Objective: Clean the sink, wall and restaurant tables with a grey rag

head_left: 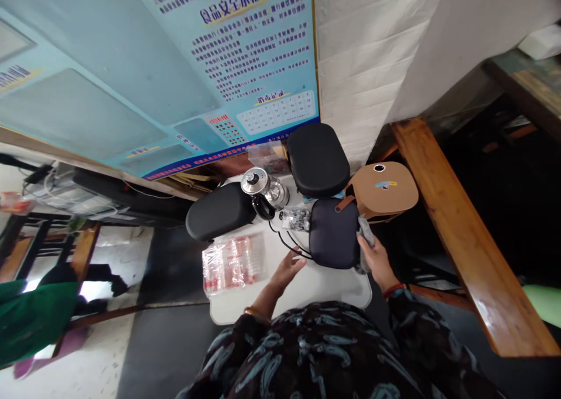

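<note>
My left hand (290, 269) is over the white table (258, 305), fingers stretched out and apart, close to a thin black cable (287, 244). I cannot tell whether it touches the cable. My right hand (377, 263) grips a crumpled grey cloth (366, 231) at the right side of a dark navy zippered case (333, 235) with a brown strap. Part of the cloth hangs down beside the case. Behind the cable stand a glass kettle (276, 193) with a metal lid and black handle, and a clear bag of small dark items (297, 218).
Black rounded cases (318, 159) (221, 211) stand at the back and left. A clear plastic pack with red print (234, 262) lies front left. Right are a brown box (385, 188) and a wooden bench (477, 235). A blue poster (245, 54) covers the wall; a person in green (35, 323) is far left.
</note>
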Available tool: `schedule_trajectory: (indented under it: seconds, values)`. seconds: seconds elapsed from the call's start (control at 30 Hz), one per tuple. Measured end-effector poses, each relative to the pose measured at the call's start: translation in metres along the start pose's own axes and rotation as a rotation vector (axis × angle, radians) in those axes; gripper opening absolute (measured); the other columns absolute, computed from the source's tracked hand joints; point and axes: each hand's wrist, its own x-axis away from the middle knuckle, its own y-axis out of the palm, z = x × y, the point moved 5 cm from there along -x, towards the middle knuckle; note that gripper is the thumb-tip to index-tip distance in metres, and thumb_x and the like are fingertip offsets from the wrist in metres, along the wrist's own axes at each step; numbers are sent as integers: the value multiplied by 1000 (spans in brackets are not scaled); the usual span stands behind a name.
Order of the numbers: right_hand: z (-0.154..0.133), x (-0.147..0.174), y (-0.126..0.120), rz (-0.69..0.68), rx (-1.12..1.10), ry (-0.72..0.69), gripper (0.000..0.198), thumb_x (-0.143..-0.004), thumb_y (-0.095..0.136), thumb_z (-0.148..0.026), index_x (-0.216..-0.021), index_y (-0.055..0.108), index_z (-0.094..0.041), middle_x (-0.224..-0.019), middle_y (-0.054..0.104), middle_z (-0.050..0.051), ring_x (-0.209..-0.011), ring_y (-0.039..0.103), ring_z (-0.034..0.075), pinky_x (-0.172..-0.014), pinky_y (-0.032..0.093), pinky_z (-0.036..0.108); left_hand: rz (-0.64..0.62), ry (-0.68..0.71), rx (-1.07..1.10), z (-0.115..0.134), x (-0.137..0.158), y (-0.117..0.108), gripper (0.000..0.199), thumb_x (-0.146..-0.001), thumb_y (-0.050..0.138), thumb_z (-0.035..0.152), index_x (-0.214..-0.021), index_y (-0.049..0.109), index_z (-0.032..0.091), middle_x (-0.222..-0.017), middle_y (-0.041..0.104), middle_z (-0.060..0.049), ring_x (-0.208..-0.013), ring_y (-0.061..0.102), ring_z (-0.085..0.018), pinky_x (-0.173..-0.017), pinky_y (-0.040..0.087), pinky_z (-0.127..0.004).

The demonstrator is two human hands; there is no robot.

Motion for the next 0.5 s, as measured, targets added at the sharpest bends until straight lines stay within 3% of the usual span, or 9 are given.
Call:
schedule_trajectory:
  seconds: [0.1,0.17,0.33,0.43,0.5]
  values:
    - [9,29,7,-17,107,6,54,-75,68,-61,-111,70,-21,-108,74,14,-104,66,35,-99,48,46,64,-9,59,-1,-18,16,78,-63,83,56,-132,60,27,-128,65,-11,-96,65,-23,-76,51,-33]
    - [15,50,19,-73,179,-28,49,-78,64,-60,-110,70,-24,-110,73,15,-107,66,36,-100,48,47,111,-41,114,-4,-25,16,81,-61,86,54,-133,59,30,-122,68,-8,-91,66,-21,-73,53,-33]
    - [27,96,46,-264,213,-54,32,-74,65,-55,-98,72,-34,-99,76,6,-100,70,35,-95,53,51,137,-43,220,-11,-21,-18,83,-54,92,45,-130,62,25,-107,73,-6,-90,68,-20,-83,56,-36]
    - [32,108,35,-369,185,-41,28,-70,69,-52,-88,75,-31,-87,77,3,-88,72,33,-85,58,47,108,-14,184,-10,-15,-38,81,-51,94,41,-124,66,21,-109,73,-7,-85,68,-18,-84,55,-35]
    - [34,101,9,-337,172,3,33,-71,68,-54,-88,76,-26,-82,77,4,-82,72,33,-78,58,44,107,6,163,-8,-11,-43,79,-51,94,41,-122,68,20,-114,72,-8,-83,68,-18,-81,55,-34]
